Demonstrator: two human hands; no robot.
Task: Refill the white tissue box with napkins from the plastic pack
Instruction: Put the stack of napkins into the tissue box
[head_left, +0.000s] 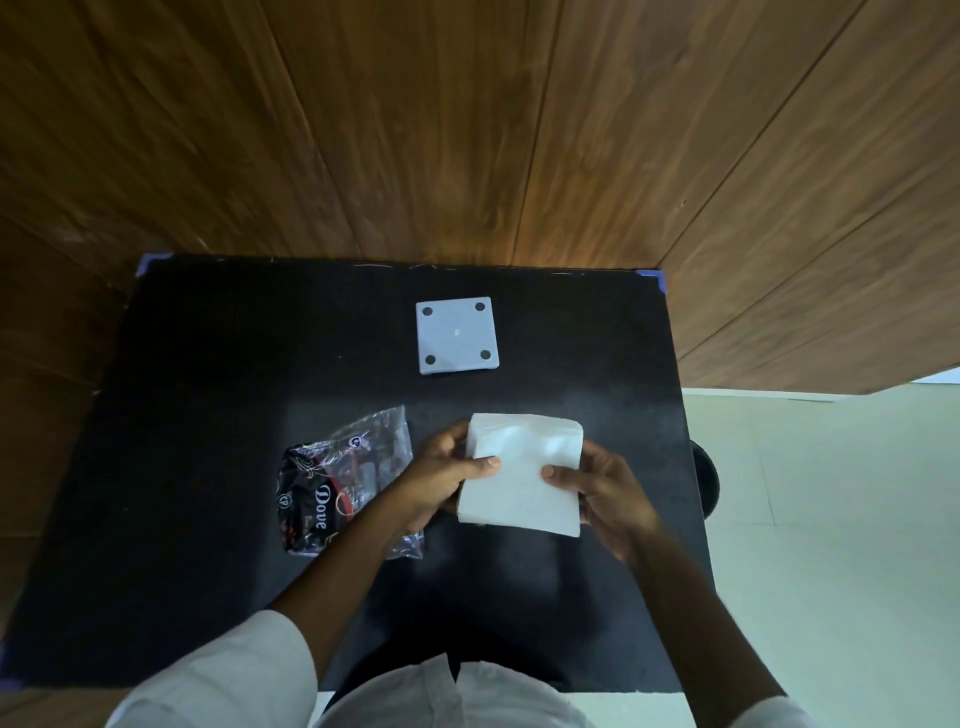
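A thick white stack of napkins (522, 475) is held over the middle of the black table (208, 415). My left hand (441, 475) grips its left side and my right hand (602, 493) grips its right side, thumbs on top. The plastic pack (337, 483), clear and dark with "Dove" printed on it, lies crumpled on the table just left of my left hand. Farther back sits a white square piece (457, 335) with a dark round pad at each corner, lying flat; it looks like the tissue box seen from its underside.
A wooden wall (467, 130) rises right behind the table's far edge. Pale floor tiles (831, 519) lie to the right, with a dark round object (706, 483) beside the table's right edge. Blue tape marks the table's corners.
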